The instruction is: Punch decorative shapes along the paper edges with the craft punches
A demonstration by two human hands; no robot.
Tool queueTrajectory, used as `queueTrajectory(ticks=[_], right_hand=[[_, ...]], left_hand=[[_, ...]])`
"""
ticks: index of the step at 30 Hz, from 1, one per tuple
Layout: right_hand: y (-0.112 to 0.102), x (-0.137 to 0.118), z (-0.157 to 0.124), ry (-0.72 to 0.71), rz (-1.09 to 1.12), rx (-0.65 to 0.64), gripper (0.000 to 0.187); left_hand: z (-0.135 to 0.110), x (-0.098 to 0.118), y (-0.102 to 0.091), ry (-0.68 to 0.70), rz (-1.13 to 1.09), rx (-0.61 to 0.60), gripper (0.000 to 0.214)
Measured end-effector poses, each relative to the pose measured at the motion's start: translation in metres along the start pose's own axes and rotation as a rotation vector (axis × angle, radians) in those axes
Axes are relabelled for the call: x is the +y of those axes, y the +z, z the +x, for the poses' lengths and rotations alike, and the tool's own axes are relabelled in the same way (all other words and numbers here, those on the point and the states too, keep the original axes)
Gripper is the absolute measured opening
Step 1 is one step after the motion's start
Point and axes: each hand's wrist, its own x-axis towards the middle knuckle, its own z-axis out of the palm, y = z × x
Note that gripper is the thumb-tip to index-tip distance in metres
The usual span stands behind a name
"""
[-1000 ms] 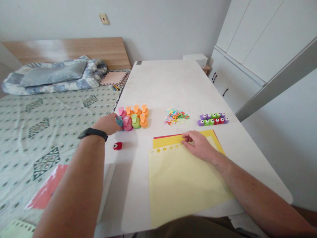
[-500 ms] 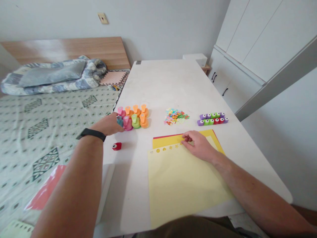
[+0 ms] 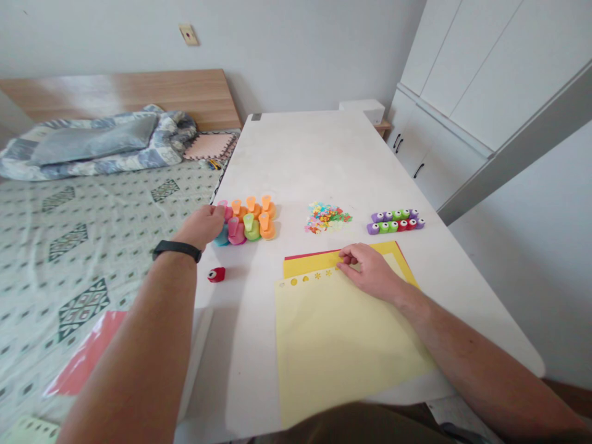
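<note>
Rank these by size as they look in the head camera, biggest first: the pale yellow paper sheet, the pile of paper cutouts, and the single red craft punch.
1. Pale yellow paper sheet
2. Pile of paper cutouts
3. Red craft punch

The punch sits nearer the camera than the cutouts, yet still looks smaller.

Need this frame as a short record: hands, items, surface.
left hand: on the left end of the cluster of craft punches
right hand: fingertips at the top edge of the pale yellow sheet, which has punched shapes along it
under sheet: yellow sheet
also on table: paper confetti, row of purple, green and red punches, lone red punch
surface: white table
beside table: bed
</note>
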Motion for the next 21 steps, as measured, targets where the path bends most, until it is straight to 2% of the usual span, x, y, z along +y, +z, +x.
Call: queueTrajectory(ticks=[4,11,15,21], right_hand=[[0.000,0.000,0.000,-0.004,0.001,-0.001,0.013],[0.000,0.000,0.001,-0.012,-0.002,0.005,0.013],[0.001,0.001,0.001,-0.014,-0.004,0.001,0.013],[0.000,0.001,0.000,-0.013,0.000,-0.002,0.013]], left_hand=[[-0.002,0.006,-0.001,-0.045,-0.025,0.047,0.058],[-0.004,0.013,-0.002,-0.046,-0.049,0.050,0.052],[-0.003,0.010,0.000,-0.043,-0.057,0.056,0.052],[0.002,0.002,0.004,-0.019,-0.033,0.003,0.062]])
